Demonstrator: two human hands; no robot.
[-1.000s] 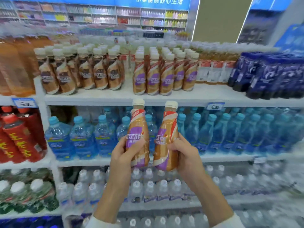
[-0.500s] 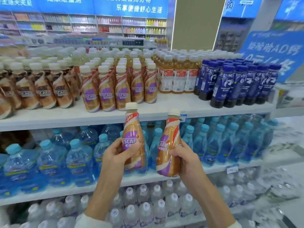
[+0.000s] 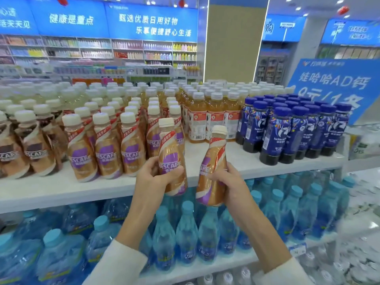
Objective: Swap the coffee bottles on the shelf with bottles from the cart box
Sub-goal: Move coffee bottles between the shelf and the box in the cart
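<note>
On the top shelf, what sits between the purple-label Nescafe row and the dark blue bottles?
Head view: amber bottles stand at the back of that stretch; in front of them the white shelf is bare.

Blue banners (image 3: 152,23) top far shelving (image 3: 92,50) beside a beige pillar (image 3: 236,44).

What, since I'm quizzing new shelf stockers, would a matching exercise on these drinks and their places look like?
Things
1. luckin coffee bottles
2. water bottles
3. Nescafé bottle off the shelf, full logo facing us
4. amber drink bottles

Places
A. lower shelf, light blue caps
B. upper shelf, middle, white caps
C. gripped by the left hand
D. upper shelf, right end, dark blue caps

Pairs: 1-D, 2-A, 3-C, 4-B
</note>
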